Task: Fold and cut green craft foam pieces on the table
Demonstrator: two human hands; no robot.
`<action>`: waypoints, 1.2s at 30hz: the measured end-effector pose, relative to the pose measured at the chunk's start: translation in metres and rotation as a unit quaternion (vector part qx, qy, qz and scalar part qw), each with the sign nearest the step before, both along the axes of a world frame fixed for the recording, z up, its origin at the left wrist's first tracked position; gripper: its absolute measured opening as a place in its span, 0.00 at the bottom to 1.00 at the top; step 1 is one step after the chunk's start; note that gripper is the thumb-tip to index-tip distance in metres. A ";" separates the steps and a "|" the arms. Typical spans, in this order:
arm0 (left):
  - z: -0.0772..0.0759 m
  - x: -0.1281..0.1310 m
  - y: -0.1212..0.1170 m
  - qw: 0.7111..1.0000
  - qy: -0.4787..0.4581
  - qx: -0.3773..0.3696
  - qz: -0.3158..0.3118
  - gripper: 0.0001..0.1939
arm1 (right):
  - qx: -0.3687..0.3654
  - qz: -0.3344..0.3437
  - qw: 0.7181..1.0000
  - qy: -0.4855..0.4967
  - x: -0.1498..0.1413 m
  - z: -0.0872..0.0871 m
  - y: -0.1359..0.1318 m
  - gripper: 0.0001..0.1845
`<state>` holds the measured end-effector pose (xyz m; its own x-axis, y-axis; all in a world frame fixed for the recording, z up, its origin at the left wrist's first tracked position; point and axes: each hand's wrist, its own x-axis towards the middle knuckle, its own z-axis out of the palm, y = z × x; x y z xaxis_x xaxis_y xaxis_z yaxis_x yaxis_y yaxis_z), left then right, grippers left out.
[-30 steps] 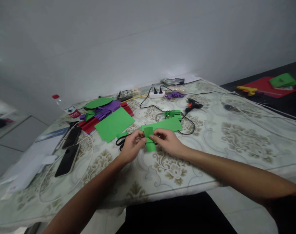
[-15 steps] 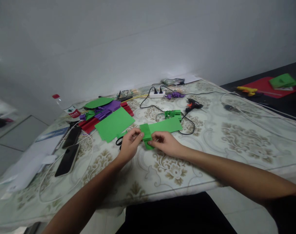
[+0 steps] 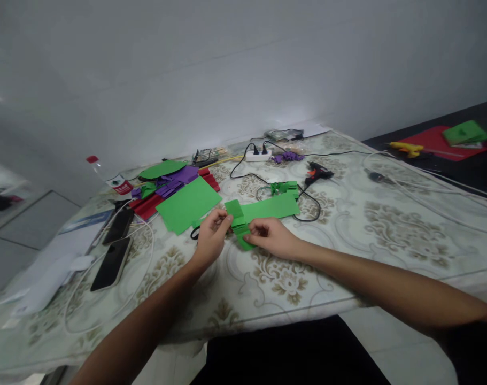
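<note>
My left hand point(image 3: 211, 238) and my right hand point(image 3: 272, 238) both pinch a small folded green paper strip point(image 3: 238, 222) just above the table. One end of the strip sticks up as a square flap near my left fingertips. The folded lower part lies between my right thumb and fingers. Behind it lies a long green paper strip point(image 3: 273, 206) on the patterned tablecloth point(image 3: 347, 235). Black scissors point(image 3: 195, 232) lie partly hidden under my left hand.
A large green sheet point(image 3: 187, 203) and purple and red paper pieces point(image 3: 171, 184) lie at the left. Two phones point(image 3: 110, 262) with white cables sit at the table's left side. A glue gun point(image 3: 317, 172), a power strip point(image 3: 259, 155) and cords lie further back.
The green strip has been folded further: its upper flap now stands up and to the left, and both hands have shifted slightly away from me.
</note>
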<state>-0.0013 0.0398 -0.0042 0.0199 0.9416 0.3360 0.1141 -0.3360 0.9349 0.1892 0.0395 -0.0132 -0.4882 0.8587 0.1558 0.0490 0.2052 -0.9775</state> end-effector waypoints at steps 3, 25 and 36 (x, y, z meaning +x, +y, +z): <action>0.002 0.001 0.000 1.000 0.001 -0.007 0.003 0.13 | 0.000 -0.001 1.000 0.002 -0.001 -0.001 0.000 0.17; 0.005 0.005 -0.004 0.994 0.035 -0.048 -0.088 0.15 | -0.020 -0.017 0.997 0.076 0.000 -0.003 0.002 0.21; -0.005 0.002 -0.003 0.994 0.034 -0.033 -0.098 0.12 | -0.055 -0.023 0.994 0.091 0.001 0.003 0.004 0.15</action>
